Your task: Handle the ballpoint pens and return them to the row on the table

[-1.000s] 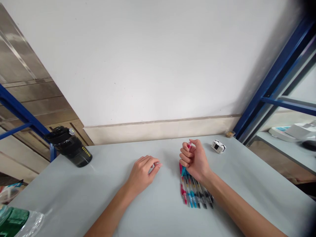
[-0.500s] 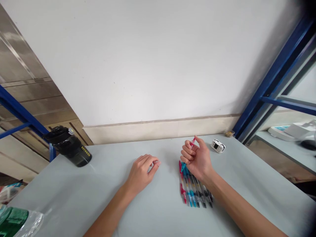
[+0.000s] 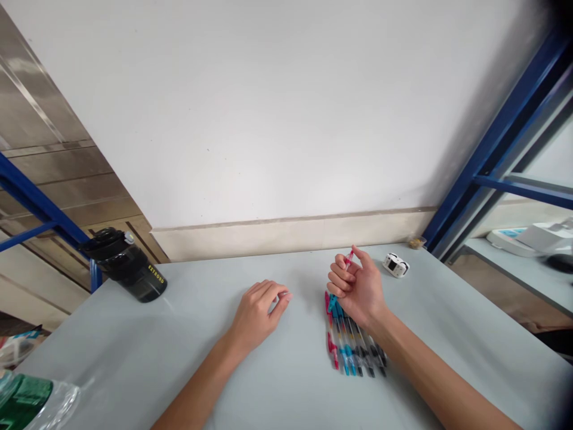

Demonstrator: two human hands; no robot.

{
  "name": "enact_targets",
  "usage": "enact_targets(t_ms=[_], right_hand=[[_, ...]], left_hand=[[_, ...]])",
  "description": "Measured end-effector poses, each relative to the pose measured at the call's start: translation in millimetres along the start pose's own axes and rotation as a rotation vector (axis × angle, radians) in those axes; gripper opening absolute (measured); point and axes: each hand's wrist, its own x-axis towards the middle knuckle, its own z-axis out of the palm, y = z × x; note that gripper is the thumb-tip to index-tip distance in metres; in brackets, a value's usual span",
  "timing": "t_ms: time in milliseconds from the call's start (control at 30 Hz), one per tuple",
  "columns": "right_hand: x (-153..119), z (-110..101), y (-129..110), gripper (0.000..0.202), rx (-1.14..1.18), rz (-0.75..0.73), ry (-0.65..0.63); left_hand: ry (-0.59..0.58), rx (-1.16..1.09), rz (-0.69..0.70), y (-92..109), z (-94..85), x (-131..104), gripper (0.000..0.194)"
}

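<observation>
My right hand (image 3: 354, 283) is raised above the right part of the table, palm turned toward me and fingers curled round a red pen (image 3: 349, 258). Its pinkish-red end shows beneath my thumb; the rest is hidden in the fingers. Below that hand, a row of several pens lies side by side: a red pen (image 3: 332, 345) at the left edge, blue pens (image 3: 347, 358) beside it, then black pens (image 3: 370, 361). Hand and forearm cover part of the row. My left hand (image 3: 257, 313) rests on the table, fingers curled and thumb tip close to the index fingertip, with nothing visible between them.
A black bottle (image 3: 128, 269) stands at the back left of the grey table (image 3: 268, 388). Nearer, a green-and-clear plastic bottle (image 3: 31, 400) lies at the left edge. A white case (image 3: 396, 265) and a small clear container (image 3: 416, 242) sit at the back right, before a blue frame (image 3: 496, 125).
</observation>
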Motion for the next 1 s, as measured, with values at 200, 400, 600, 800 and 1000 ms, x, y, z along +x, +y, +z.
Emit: enact_targets(t_ms=[200,400,600,800,1000], right_hand=[[-0.6,-0.9,0.6,0.034,0.001,-0.020,0.049],[-1.8,-0.7,1.2,0.035,-0.017,-0.020,0.033],[-2.3,3.3,-0.3,0.039,-0.018,-0.030,0.033],[-3.5,2.7,0.4,0.035,0.001,-0.024,0.050],[-4.1,3.1,0.2,0.038,0.010,-0.035,0.045]], left_hand=[[-0.001,0.002,-0.001,-1.1,0.6,-0.5,0.017],[-0.003,0.009,0.004,-0.8,1.2,-0.6,0.019],[-0.008,0.006,0.001,-0.5,1.7,-0.8,0.017],[-0.019,0.002,-0.006,-0.9,1.8,-1.3,0.017],[-0.021,0.001,-0.002,-1.0,2.3,-1.7,0.015]])
